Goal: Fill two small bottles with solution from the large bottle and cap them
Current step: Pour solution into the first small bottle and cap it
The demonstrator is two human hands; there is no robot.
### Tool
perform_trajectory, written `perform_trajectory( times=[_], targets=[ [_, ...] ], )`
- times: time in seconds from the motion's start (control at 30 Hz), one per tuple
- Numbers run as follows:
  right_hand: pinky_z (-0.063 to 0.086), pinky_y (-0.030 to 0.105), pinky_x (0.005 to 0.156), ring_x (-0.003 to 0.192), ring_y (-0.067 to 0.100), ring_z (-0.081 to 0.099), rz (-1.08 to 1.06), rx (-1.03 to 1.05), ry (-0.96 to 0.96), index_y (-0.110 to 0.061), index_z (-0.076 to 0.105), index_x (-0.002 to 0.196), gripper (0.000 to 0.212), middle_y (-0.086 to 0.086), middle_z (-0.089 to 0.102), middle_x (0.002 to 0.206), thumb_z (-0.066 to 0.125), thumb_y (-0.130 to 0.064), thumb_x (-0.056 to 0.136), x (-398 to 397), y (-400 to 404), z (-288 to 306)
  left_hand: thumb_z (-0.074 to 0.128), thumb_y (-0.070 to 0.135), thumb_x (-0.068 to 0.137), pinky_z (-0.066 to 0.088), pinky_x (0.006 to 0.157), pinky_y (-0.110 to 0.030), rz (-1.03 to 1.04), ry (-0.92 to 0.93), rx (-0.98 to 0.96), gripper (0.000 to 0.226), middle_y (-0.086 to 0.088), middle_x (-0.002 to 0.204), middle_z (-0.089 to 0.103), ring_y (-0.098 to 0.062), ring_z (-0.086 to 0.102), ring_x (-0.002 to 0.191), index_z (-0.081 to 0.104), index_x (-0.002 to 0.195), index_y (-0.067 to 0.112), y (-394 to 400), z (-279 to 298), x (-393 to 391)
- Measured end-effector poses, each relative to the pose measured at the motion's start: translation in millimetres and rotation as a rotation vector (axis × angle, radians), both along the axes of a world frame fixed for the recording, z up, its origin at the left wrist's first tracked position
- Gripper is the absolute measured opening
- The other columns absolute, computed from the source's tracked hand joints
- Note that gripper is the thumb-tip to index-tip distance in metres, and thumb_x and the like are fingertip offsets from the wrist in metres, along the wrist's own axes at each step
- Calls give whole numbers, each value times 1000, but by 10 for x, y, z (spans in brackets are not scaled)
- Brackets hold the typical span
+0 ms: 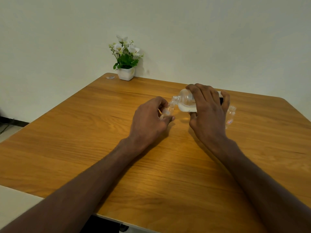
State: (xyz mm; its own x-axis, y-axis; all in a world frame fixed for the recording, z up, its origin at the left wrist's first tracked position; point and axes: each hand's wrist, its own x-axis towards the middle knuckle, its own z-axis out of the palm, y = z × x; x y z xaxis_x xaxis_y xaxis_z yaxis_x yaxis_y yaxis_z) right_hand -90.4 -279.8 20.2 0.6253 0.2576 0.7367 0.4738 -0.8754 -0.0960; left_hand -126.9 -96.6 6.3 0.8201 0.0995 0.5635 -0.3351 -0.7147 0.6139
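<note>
Hands meet over the wooden desk [84,135]: the right hand [208,111] wraps around the large bottle [186,100], tipped on its side with its open mouth touching the neck of a small bottle [167,111] pinched in the left hand [149,118]. A second small bottle [230,116], uncapped, stands upright just beside the right hand, and a potted plant [126,61] sits at the far edge.

left hand [149,115] curled, right hand [208,106] clasped
</note>
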Motion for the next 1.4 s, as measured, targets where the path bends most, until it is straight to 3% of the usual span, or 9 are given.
perform_trajectory(
  times=[1.4],
  targets=[
    [17,57,123,145,25,41,1,0,19,-26,46,149,87,0,51,149,80,-4,72,1,3,-9,84,42,80,59,76,-38,2,6,3,43,11,101,68,-8,63,84,67,114,22,1,3,5]
  ],
)
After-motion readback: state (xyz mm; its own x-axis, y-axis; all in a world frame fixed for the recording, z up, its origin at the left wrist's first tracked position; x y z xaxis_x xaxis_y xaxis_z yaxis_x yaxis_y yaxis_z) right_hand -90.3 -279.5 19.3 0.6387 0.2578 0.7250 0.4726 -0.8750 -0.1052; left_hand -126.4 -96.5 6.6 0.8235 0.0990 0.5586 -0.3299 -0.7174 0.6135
